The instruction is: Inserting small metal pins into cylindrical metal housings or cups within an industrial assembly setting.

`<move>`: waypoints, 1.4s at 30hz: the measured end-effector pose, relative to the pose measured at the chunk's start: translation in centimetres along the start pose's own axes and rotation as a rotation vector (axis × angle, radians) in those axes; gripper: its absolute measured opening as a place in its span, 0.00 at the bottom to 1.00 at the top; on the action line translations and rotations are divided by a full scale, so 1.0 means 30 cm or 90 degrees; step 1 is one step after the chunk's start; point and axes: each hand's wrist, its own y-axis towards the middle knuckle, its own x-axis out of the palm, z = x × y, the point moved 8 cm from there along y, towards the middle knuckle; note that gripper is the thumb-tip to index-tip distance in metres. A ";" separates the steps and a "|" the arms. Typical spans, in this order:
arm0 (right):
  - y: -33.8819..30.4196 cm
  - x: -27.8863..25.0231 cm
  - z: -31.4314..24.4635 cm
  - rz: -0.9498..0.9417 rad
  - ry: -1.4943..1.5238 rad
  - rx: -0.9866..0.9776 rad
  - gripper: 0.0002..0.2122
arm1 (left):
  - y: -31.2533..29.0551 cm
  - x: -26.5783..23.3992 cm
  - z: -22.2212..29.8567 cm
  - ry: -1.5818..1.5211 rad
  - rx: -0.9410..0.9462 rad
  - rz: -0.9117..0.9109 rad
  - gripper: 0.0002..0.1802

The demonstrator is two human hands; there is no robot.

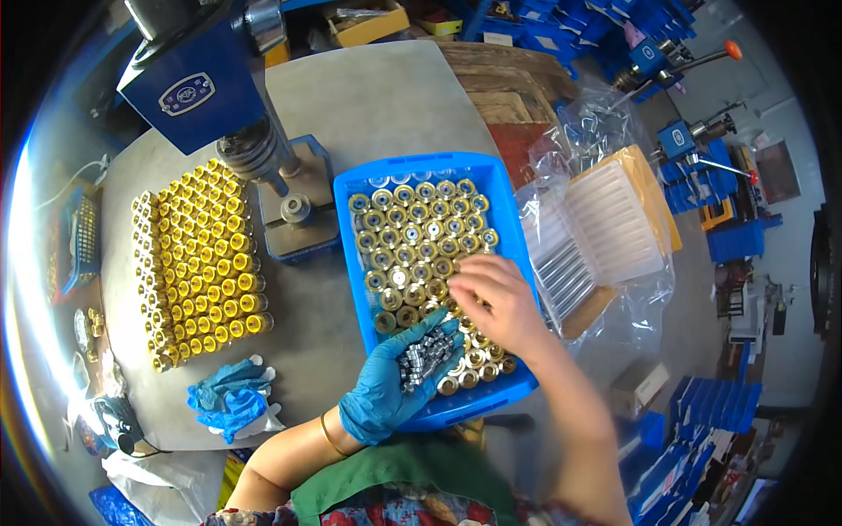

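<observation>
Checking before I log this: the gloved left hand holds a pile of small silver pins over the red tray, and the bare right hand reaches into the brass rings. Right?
Not quite: the tray is blue, not red, as the head view shows. The rest stands.

The right hand (491,294) hides several brass caps (412,237) at frame centre. The press (197,79) is cut off at the upper left edge.

My bench sits in small assembly workshop: blue hand press (230,105) bolted on round metal table (386,96), more lever presses (675,61) behind, rows of brass sleeves (197,263), blue parts tray (517,237), stacked blue boxes (693,438).
</observation>
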 end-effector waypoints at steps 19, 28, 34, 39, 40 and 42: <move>-0.036 -0.027 -0.102 -0.029 0.134 0.105 0.10 | 0.069 0.005 0.017 -0.049 0.068 -0.067 0.16; -0.001 0.024 0.111 -0.009 -0.189 0.049 0.07 | 0.056 0.033 0.025 -0.038 0.055 0.014 0.16; -0.023 -0.025 0.065 0.029 -0.034 0.066 0.08 | 0.066 0.026 0.025 -0.038 0.052 -0.003 0.17; -0.016 -0.078 -0.060 -0.053 0.044 0.026 0.07 | 0.071 0.033 0.018 -0.026 0.054 -0.058 0.17; -0.018 -0.077 -0.066 -0.067 0.014 0.021 0.07 | 0.074 0.032 0.012 -0.025 0.052 -0.060 0.17; -0.029 -0.073 -0.056 -0.067 0.031 0.034 0.06 | 0.077 0.033 0.007 -0.025 0.059 -0.078 0.18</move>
